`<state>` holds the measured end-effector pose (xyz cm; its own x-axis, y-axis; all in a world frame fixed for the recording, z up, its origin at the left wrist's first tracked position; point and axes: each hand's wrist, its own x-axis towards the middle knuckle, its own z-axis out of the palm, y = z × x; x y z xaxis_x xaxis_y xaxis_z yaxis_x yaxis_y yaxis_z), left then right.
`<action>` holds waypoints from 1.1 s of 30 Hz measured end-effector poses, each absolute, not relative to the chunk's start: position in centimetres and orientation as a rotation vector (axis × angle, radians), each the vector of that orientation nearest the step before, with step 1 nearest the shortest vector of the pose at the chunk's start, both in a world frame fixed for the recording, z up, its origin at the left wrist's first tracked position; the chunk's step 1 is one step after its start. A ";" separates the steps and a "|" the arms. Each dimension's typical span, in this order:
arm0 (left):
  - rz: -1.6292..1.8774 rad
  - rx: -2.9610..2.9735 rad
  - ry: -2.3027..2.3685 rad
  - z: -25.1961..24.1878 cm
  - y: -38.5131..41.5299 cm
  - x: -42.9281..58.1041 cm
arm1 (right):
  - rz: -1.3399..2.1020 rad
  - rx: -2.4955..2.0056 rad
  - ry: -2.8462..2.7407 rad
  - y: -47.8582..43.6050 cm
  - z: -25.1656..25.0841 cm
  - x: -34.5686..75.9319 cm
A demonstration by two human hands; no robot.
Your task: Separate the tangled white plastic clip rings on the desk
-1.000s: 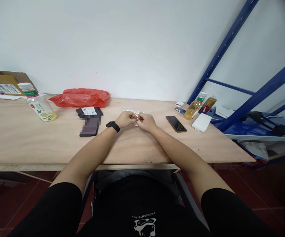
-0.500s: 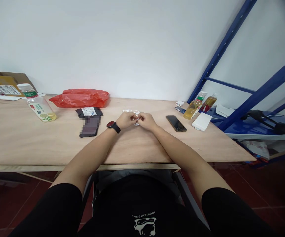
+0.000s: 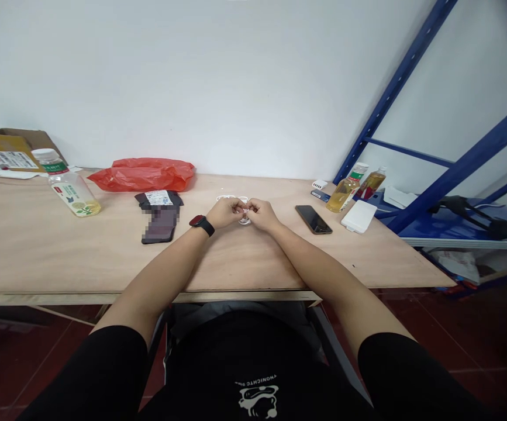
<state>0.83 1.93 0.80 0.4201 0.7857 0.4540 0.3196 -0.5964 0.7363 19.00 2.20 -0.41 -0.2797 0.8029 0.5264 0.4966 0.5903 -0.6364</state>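
A thin white cable [image 3: 245, 222] lies in loops on the wooden table, partly hidden behind and under my hands. My left hand [image 3: 225, 213], with a dark watch on its wrist, is closed in a pinch at the cable. Facing it, my right hand [image 3: 262, 215] pinches too, its fingertips almost meeting those of the left. Both hands rest low over the tabletop. Exactly which part of the cable sits between the fingers is too small to make out.
Left of my hands are a dark pouch [image 3: 160, 225], a red plastic bag [image 3: 143, 174], a drink bottle [image 3: 73, 190] and a cardboard box [image 3: 20, 146]. To the right lie a phone [image 3: 313, 219], a white case [image 3: 359, 216] and a bottle [image 3: 344, 193], beside a blue shelf rack [image 3: 428, 131].
My fingers have shifted slightly around the cable, and a bit more of its white loop shows below the fingertips. My arms and the other objects stay where they were.
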 end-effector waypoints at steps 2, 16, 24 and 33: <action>1.079 2.111 0.964 1.0 2.2 0.3 | 0.482 -1.029 -1.926 2.3 -0.6 19.3; 0.600 2.292 1.428 0.5 5.2 -5.4 | 0.081 -0.991 -2.344 2.8 -1.0 20.5; 0.554 2.321 1.585 0.5 5.4 -5.9 | -0.016 -1.039 -2.467 2.4 -0.8 20.6; 0.495 2.433 1.719 0.9 4.6 -5.0 | -0.036 -1.167 -2.566 2.0 -0.1 20.5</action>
